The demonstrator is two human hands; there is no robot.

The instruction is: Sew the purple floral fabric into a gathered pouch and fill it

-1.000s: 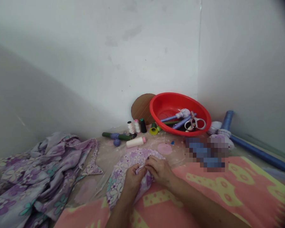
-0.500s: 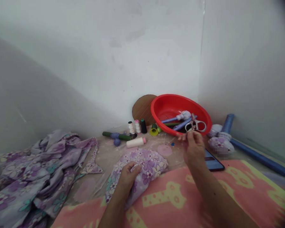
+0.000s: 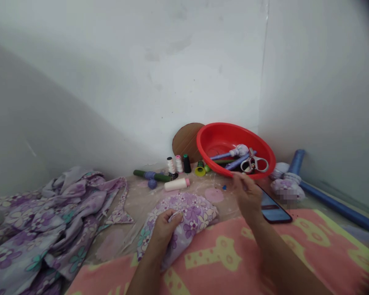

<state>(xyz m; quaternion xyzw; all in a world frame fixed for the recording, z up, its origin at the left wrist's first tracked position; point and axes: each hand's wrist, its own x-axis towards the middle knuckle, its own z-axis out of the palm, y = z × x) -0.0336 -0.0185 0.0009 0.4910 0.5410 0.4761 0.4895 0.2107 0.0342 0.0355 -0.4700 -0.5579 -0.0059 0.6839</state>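
Now left hand (image 3: 166,231) grips cloth (image 3: 192,217); right hand (image 3: 247,196) hovers.

Soft, even light is washing over the white wall (image 3: 147,78); grey shade is gathering across the left wall (image 3: 39,123); the right hand (image 3: 248,198) is blurring slightly; the wide lens is bending the edges, darkening the top-right corner.

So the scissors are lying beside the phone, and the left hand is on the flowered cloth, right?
Not quite: the head view shows the scissors lying inside the red plastic basin, not beside the phone. The left hand is on the flowered cloth, as you said.
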